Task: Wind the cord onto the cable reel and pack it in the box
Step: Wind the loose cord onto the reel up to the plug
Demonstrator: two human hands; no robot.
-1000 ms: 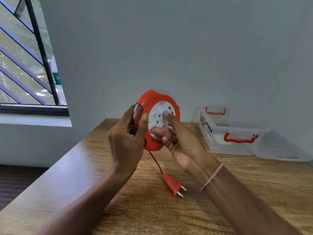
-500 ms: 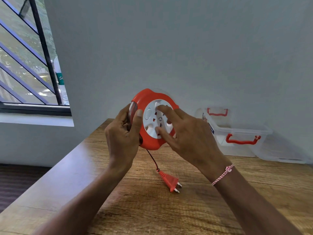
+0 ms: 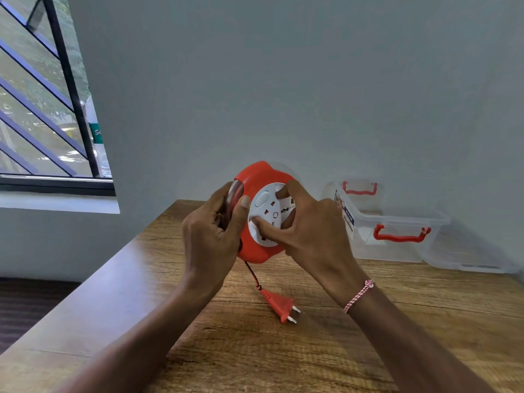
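I hold a red cable reel (image 3: pixel 262 177) upright above the wooden table (image 3: pixel 283 350). My left hand (image 3: pixel 211 239) grips its left rim, thumb on the front. The fingers of my right hand (image 3: pixel 309 231) press into the white socket disc (image 3: pixel 265 214) at the reel's centre. A short length of dark cord (image 3: pixel 251 273) hangs from the reel's underside down to a red two-pin plug (image 3: pixel 279 304) lying on the table. A clear plastic box (image 3: pixel 397 219) with red handles stands at the back right, open on top.
The box's clear lid (image 3: pixel 470 256) lies flat beside it at the far right. A grey wall runs close behind the table. A barred window (image 3: pixel 48 109) is at the left, and the table's left edge drops to a dark floor.
My right hand has turned the white disc, its fingers shifting around the face. The cord has shortened and the plug has slid a little closer to the reel.
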